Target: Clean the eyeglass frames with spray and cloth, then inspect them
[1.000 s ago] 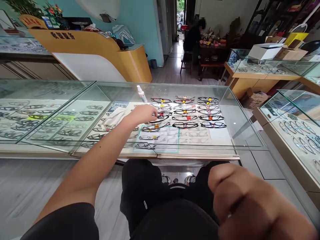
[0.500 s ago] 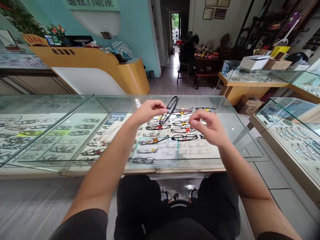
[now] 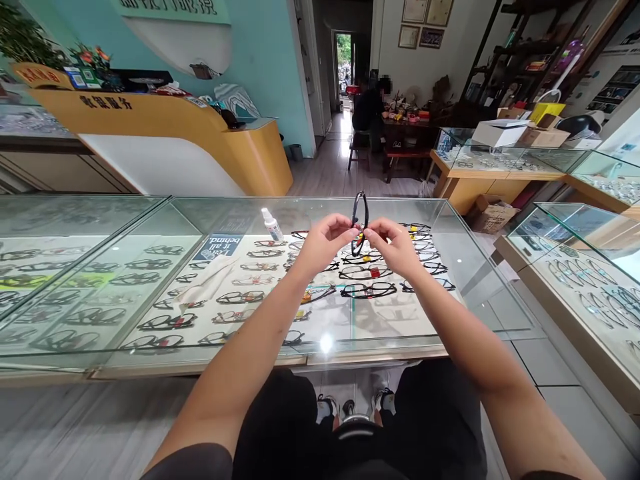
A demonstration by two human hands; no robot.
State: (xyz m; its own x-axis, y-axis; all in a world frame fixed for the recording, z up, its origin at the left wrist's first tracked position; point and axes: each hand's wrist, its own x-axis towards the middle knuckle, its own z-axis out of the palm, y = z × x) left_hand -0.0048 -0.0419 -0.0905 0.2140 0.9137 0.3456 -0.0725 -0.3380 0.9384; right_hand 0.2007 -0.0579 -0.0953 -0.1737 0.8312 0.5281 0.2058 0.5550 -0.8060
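Observation:
A black pair of glasses (image 3: 360,220) is held up on edge above the glass display case (image 3: 320,207). My left hand (image 3: 331,241) pinches it from the left side, and my right hand (image 3: 391,245) grips it from the right with thumb and fingers together. Below the hands, inside the case, lie rows of eyeglass frames, among them a black pair (image 3: 369,290) and one with a red tag (image 3: 366,273). The fingertips partly cover the held glasses.
A white spray bottle (image 3: 271,225) stands left of my hands, near a cloth (image 3: 213,281) and a blue card (image 3: 219,247). More glass cases (image 3: 575,267) stand at the right. A person (image 3: 369,110) sits at a table in the back.
My right hand has moved left and closed on the glasses. My left hand has shifted slightly right and lower, and the glasses have turned more upright. The view has shifted a little.

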